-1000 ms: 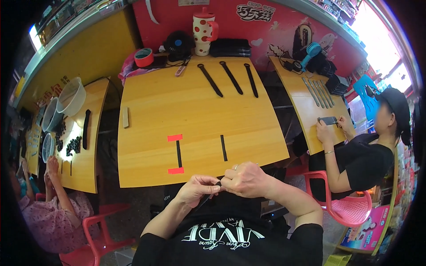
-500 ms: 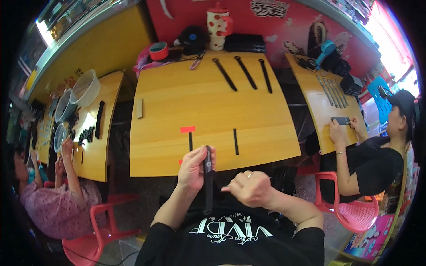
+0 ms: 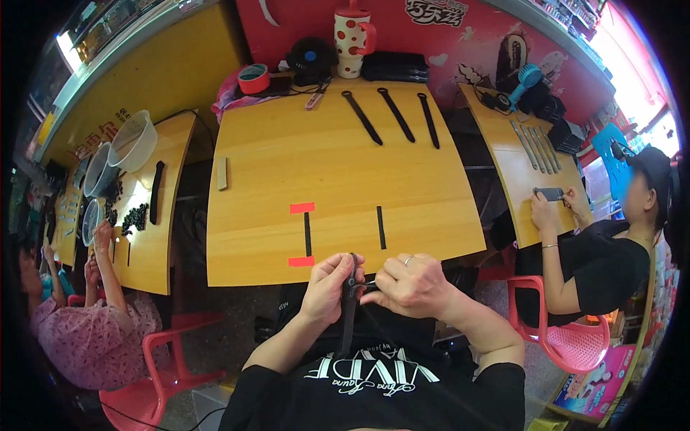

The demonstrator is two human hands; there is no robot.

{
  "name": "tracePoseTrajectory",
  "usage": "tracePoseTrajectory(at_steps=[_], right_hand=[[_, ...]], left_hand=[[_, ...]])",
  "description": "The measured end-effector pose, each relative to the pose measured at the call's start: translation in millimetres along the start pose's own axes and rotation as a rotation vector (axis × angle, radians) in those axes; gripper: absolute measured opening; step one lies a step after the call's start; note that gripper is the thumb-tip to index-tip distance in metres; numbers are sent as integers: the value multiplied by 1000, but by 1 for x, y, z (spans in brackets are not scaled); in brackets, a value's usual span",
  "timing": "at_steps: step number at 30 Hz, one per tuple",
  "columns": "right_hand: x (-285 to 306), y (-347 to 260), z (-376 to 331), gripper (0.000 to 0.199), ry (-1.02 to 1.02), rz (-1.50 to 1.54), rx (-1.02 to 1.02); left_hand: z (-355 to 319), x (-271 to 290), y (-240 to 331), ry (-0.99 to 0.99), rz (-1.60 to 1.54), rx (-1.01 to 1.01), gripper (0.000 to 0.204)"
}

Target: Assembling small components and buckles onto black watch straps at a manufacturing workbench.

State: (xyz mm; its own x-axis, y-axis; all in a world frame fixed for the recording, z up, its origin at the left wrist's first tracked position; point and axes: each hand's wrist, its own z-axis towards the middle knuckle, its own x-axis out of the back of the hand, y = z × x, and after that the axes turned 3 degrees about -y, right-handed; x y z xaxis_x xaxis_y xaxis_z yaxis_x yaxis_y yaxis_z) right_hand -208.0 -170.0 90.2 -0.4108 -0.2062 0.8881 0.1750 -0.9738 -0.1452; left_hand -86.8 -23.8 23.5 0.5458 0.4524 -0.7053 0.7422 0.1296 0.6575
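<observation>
A black strap [image 3: 348, 323] hangs over my lap, its upper end with a small round fitting pinched in my left hand [image 3: 325, 293]. My right hand [image 3: 415, 286], wearing a ring, is closed around a thin metallic tool [image 3: 368, 284] whose tip meets the strap near that fitting. The tool's kind is hidden by my fingers. On the table [image 3: 266, 158] ahead lie a short dark strip [image 3: 307, 233] between two pieces of red tape [image 3: 302, 208] and another dark strip [image 3: 381, 228]. Farther back lie three black straps with looped ends [image 3: 395, 115].
A small beige bar [image 3: 222, 174] lies at the table's left. Along the back stand a red tape roll [image 3: 253, 79], a black fan [image 3: 311, 59], a spotted tumbler [image 3: 351, 43] and a black stack [image 3: 395, 68]. Co-workers sit at side tables, left [image 3: 100, 337] and right [image 3: 604, 266].
My right hand has moved up to my left hand, bringing the tool to the strap. My left hand has shifted slightly right and down, and the strap's top end has turned.
</observation>
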Motion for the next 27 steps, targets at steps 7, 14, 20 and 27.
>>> tracePoseTrajectory(at_steps=[7,14,20,27], right_hand=[[-5,8,-10,33,-62,123,87],[21,-6,-11,38,-26,397,296],[68,24,-35,31,111,499,64],[60,56,23,13,222,315,-235]], left_hand=[[-7,-5,-7,-87,42,53,24],[12,25,87,375,53,-533,24],[-60,245,236,557,-195,-1135,24],[-50,163,145,302,-289,-503,30]])
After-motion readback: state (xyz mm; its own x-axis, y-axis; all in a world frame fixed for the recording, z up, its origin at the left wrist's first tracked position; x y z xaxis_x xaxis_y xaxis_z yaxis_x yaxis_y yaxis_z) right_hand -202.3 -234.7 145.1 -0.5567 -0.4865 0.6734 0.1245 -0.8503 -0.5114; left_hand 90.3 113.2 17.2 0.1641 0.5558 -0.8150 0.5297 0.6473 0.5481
